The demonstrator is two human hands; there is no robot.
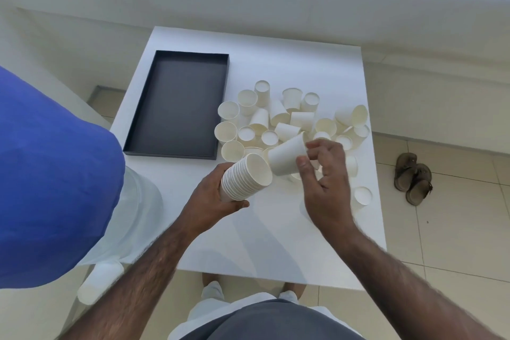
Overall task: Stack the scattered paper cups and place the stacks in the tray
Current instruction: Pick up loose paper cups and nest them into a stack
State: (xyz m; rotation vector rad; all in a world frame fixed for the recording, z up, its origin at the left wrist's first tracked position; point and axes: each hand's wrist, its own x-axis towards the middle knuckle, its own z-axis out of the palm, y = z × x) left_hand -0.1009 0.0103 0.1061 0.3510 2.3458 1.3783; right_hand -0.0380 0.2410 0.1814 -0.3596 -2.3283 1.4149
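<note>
Stacking of paper cups over the desk (276, 229), tray not yet loaded.

Grips in the left hand (209, 196) a tilted stack of nested cups (242, 179), mouth facing up and to the right. Pinches in the right hand (325, 182) a single cup (285, 157) between thumb and fingertips, just beside that mouth and up-right of it. Sets the single cup's long axis roughly in line with the stack's, near end toward the opening, so probably calls for only a short slide down-left by the right hand. Leaves many loose cups (284, 119) heaped beyond both hands, some upright, some upturned, some on their sides. Keeps the black tray (179, 102) left of the heap, no cups in it, nearer the left hand.
</note>
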